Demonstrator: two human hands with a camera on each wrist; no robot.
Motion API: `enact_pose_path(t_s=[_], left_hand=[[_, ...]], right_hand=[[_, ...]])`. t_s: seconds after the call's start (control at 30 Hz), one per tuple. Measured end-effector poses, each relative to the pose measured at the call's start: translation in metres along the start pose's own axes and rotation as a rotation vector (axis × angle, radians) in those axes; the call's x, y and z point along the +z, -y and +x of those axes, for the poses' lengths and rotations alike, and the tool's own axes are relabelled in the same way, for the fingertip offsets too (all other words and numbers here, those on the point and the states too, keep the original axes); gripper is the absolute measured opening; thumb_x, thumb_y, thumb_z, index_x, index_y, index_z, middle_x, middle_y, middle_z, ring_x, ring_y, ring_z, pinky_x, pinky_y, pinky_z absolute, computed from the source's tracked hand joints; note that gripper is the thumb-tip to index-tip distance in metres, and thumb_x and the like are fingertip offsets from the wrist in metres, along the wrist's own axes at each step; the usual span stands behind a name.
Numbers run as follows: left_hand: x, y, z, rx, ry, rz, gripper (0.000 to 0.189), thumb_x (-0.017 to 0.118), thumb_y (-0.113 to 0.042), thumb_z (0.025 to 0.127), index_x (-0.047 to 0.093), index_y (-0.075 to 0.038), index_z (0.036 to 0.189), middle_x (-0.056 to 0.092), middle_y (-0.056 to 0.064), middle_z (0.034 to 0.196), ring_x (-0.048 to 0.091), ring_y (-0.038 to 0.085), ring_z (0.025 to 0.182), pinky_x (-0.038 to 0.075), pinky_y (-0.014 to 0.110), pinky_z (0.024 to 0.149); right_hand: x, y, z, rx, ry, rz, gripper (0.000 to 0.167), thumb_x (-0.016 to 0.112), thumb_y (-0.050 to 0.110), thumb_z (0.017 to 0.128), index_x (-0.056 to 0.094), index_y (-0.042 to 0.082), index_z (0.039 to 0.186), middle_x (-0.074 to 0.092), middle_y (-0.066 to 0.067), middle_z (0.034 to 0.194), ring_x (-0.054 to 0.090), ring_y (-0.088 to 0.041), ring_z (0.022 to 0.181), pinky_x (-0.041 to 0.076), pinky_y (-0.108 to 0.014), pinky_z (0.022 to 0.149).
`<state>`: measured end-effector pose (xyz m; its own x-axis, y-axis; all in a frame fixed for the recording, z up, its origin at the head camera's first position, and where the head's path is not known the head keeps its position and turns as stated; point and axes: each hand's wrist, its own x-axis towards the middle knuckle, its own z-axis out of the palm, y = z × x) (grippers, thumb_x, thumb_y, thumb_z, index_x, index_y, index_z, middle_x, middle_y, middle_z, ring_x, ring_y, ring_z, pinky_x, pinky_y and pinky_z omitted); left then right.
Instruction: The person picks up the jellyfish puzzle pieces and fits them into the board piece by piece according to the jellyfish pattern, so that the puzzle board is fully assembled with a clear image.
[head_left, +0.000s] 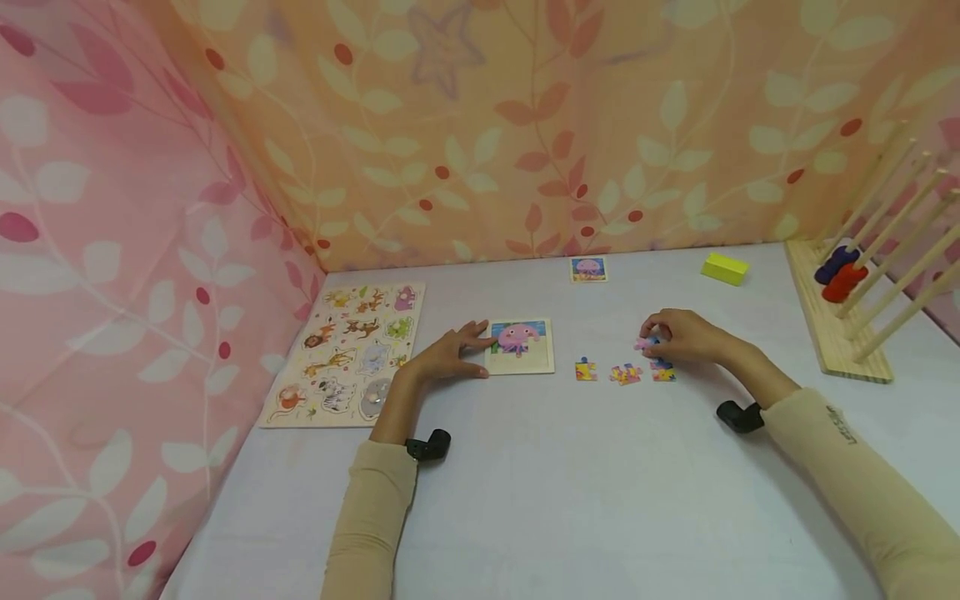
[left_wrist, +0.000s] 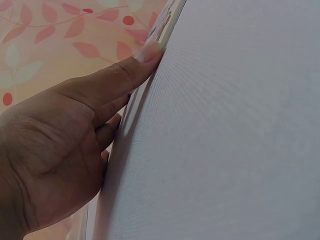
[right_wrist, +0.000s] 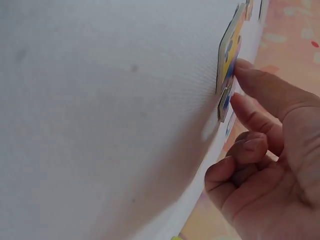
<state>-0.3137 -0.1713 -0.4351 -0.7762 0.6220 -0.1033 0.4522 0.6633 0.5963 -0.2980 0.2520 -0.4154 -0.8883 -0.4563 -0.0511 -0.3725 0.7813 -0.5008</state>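
My left hand [head_left: 447, 353] rests at the left side of a small square jigsaw puzzle [head_left: 534, 362], its fingers spread. The thumb touches the tray's near edge and a fingertip lies on the picture. A pink jellyfish on blue fills the tray's upper part; bare wood shows below. My right hand [head_left: 681, 335] pinches a pink and blue puzzle piece [head_left: 643, 342] between thumb and index finger, the other fingers curled. Close below it lies a yellow and blue puzzle piece [head_left: 663, 374]. Further left are a pink-yellow puzzle piece [head_left: 626, 373] and a yellow corner piece [head_left: 586, 371].
An animal peg board [head_left: 309, 375] lies at the left, partly behind my left arm. At the back are a jellyfish picture card [head_left: 588, 269] and a yellow block [head_left: 724, 268]. A wooden rack [head_left: 840, 350] with upright rods stands at the right, before patterned curtains.
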Motion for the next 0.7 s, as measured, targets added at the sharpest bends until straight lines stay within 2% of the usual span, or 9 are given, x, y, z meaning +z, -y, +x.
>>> enact_pose_path(t_s=[0.23, 0.43, 0.53, 0.7], left_hand=[[0.0, -0.001, 0.0, 0.002, 0.012, 0.006, 0.066, 0.073, -0.029, 0.077, 0.045, -0.018, 0.136, 0.017, 0.004, 0.154, 0.004, 0.025, 0.144, -0.001, 0.047, 0.116], [-0.001, -0.002, 0.0, -0.009, 0.0, 0.001, 0.066, 0.073, -0.031, 0.077, 0.046, -0.018, 0.135, 0.017, 0.002, 0.154, 0.003, 0.023, 0.144, -0.001, 0.044, 0.116], [-0.002, -0.002, 0.0, -0.01, 0.001, -0.005, 0.066, 0.073, -0.032, 0.077, 0.046, -0.018, 0.135, 0.017, 0.002, 0.154, 0.003, 0.023, 0.144, -0.002, 0.044, 0.116], [-0.001, -0.002, -0.001, -0.006, 0.006, -0.02, 0.067, 0.074, -0.031, 0.076, 0.046, -0.018, 0.136, 0.016, 0.003, 0.155, 0.002, 0.024, 0.144, -0.002, 0.045, 0.116]], right_hand=[[-0.001, 0.002, 0.006, -0.052, -0.01, -0.042, 0.023, 0.073, 0.02, 0.077, 0.065, 0.004, 0.091, 0.046, -0.003, 0.071, 0.041, -0.015, 0.069, 0.031, -0.024, 0.059], [0.0, 0.011, 0.02, -0.08, -0.069, -0.013, 0.021, 0.071, 0.019, 0.079, 0.066, 0.004, 0.092, 0.045, -0.004, 0.071, 0.04, -0.015, 0.069, 0.03, -0.025, 0.059], [0.004, 0.02, 0.029, -0.085, -0.086, 0.005, 0.024, 0.071, 0.021, 0.08, 0.064, 0.002, 0.095, 0.043, -0.004, 0.071, 0.039, -0.016, 0.069, 0.03, -0.026, 0.06], [0.011, 0.05, 0.046, -0.082, -0.072, 0.013, 0.028, 0.07, 0.023, 0.08, 0.063, 0.002, 0.096, 0.046, -0.008, 0.076, 0.04, -0.019, 0.073, 0.031, -0.029, 0.063]])
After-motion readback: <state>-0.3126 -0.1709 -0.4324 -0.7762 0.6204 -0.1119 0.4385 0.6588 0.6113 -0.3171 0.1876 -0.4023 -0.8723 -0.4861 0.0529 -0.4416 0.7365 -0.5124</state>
